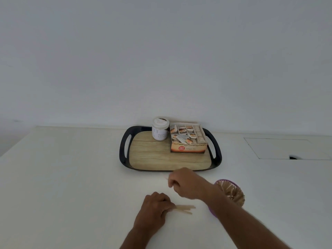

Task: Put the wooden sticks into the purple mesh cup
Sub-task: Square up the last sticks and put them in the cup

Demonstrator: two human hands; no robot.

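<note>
The purple mesh cup [230,192] stands on the white table at the right, partly behind my right forearm, with several wooden sticks leaning inside it. My left hand [154,209] rests on the table, fingers closed on a few wooden sticks [186,209] that poke out to the right. My right hand [185,184] hovers just in front of the tray, left of the cup, fingers curled; a faint stick end [165,177] shows at its left, blurred.
A black tray with a wood-pattern floor [152,155] sits behind the hands. On it stand a white jar [160,129] and an open box of tea sachets [187,139]. A cut-out panel [280,148] marks the table at the far right.
</note>
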